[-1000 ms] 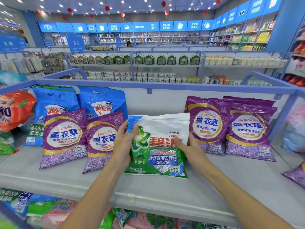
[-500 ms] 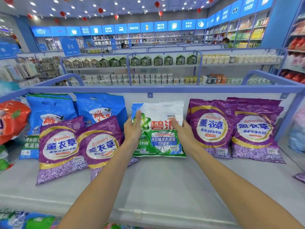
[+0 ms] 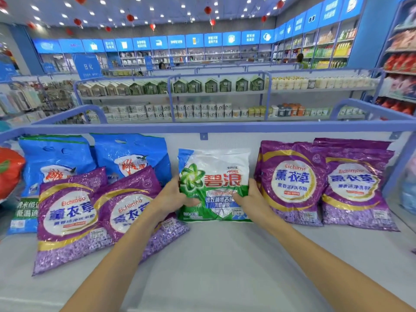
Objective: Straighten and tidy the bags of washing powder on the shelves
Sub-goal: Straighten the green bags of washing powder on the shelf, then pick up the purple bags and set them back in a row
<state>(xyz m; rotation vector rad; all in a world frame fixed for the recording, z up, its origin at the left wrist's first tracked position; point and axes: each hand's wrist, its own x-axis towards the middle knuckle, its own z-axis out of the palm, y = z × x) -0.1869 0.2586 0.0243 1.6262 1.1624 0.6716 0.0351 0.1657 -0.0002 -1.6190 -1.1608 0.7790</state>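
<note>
- the white and green bag (image 3: 216, 176) is standing at the back edge of the shelf (image 3: 225, 266), about midway along it, and is leaning on the back panel (image 3: 225, 140).
- the left hand (image 3: 173, 199) is grasping its lower left side and the right hand (image 3: 252, 200) its lower right side. each thumb is lying across the front face, and the fingers are going out of sight behind.
- the film is shining and wrinkling, so the bag is probably behaving as a soft, slippery pouch, with loose powder settling low and the top staying floppy.
- it is likely feeling fairly light for two hands, but pinching the top alone would be letting it sag and fold.
- holding both sides low, where the powder is packing firm, is looking like the steadiest place for squaring it up.
- the tilted purple bags (image 3: 132, 206) are lying just beside the left wrist and are at risk of being nudged, while the right purple bags (image 3: 292, 183) are sitting close on the other side.
</note>
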